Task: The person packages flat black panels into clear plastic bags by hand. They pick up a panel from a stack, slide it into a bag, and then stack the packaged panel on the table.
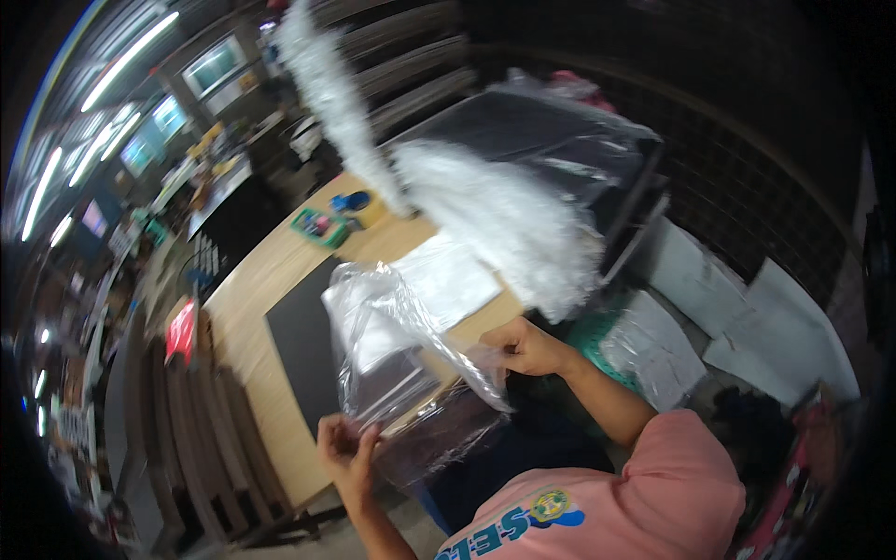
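A clear plastic bag (pixel 401 336) hangs between my two hands in front of my body, over the table's near edge. My left hand (pixel 349 457) pinches its lower left edge between thumb and fingers. On the other side, my right hand (pixel 525 347) grips the bag's right edge with curled fingers. Through the film I see a dark flat panel (pixel 303 345) lying on the wooden table (pixel 252 280). White sheets (pixel 448 280) lie flat just beyond the bag.
A heap of white plastic wrap (pixel 504 205) covers the table's far right, beside a dark wrapped stack (pixel 560 140). A green basket (pixel 319 227) and a blue tape roll (pixel 352 201) sit at the far edge. Brown boards (pixel 201 439) stand at left; pale sheets (pixel 784 327) lean at right.
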A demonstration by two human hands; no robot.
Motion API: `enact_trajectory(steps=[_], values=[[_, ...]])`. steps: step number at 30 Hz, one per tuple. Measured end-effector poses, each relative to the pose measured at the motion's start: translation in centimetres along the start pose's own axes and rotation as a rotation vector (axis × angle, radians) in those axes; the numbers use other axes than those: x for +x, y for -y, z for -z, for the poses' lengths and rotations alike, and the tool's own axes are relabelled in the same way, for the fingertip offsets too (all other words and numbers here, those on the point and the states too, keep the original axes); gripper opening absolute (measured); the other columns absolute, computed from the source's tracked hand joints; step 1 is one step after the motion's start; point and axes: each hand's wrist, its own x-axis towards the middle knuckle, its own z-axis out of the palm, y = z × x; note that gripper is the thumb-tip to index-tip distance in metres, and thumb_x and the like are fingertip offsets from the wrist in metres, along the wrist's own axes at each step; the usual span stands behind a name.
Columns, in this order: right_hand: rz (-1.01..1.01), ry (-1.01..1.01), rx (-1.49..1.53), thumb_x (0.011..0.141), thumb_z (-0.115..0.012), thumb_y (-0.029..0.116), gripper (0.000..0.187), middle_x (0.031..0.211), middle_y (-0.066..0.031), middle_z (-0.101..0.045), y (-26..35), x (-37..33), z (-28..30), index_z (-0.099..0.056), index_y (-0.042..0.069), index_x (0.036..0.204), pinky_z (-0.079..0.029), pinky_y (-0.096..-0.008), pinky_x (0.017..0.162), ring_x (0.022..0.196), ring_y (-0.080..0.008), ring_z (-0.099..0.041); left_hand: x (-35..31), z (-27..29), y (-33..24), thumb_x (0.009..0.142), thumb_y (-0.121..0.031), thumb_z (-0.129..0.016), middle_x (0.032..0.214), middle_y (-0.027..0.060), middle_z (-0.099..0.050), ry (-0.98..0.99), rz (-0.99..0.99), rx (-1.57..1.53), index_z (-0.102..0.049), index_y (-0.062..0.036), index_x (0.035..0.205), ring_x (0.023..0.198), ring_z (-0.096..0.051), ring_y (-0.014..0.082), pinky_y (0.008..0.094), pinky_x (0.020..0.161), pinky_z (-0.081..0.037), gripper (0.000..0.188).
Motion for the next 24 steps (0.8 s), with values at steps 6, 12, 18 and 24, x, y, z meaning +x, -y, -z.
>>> enact_trajectory(steps=[6,12,18,24], values=[[0.428,-0.144,0.219,0.08,-0.053,-0.012,0.021,0.084,-0.0148,-0.063,2.6,-6.3,6.0,-0.072,-0.002,0.078,-0.049,-0.0253,0.052,0.062,-0.0179,-0.061,3.1,-5.8,-1.0,0.07,0.0,-0.062,0.082,0.0203,-0.065,0.566,-0.315,-0.22,-0.061,-0.001,0.06,0.066,-0.061,0.0215,0.0281,0.058,-0.047,0.01],[0.32,-0.313,0.18,0.075,-0.057,-0.014,0.02,0.089,-0.0164,-0.064,0.5,-13.0,13.6,-0.072,0.0,0.076,-0.053,-0.0284,0.06,0.071,-0.0212,-0.064,4.2,-15.9,-2.4,0.079,-0.008,-0.064,0.097,0.0124,-0.063,0.855,0.13,-0.295,-0.062,0.0014,0.092,0.086,-0.062,0.0204,0.0292,0.074,-0.047,0.016],[0.081,-0.514,-0.438,0.073,-0.069,0.017,0.039,0.123,-0.017,-0.056,1.3,-21.6,18.3,-0.066,0.003,0.109,-0.041,-0.0417,0.096,0.115,-0.0323,-0.053,-0.1,-27.0,-6.2,0.078,0.008,-0.063,0.111,0.0125,-0.056,0.881,-0.295,0.449,-0.051,0.0006,0.107,0.087,-0.064,0.0201,0.0278,0.068,-0.054,0.032],[-0.022,-0.743,-0.445,0.062,-0.08,0.049,0.124,0.147,-0.0335,-0.012,-0.7,-21.7,7.5,-0.005,-0.005,0.145,-0.018,-0.0484,0.111,0.137,-0.0456,-0.017,-3.0,-37.7,-5.2,0.079,0.0,-0.058,0.112,0.0278,-0.053,1.062,-0.418,0.526,-0.034,-0.0008,0.122,0.095,-0.057,0.0469,0.0474,0.075,-0.048,0.049]])
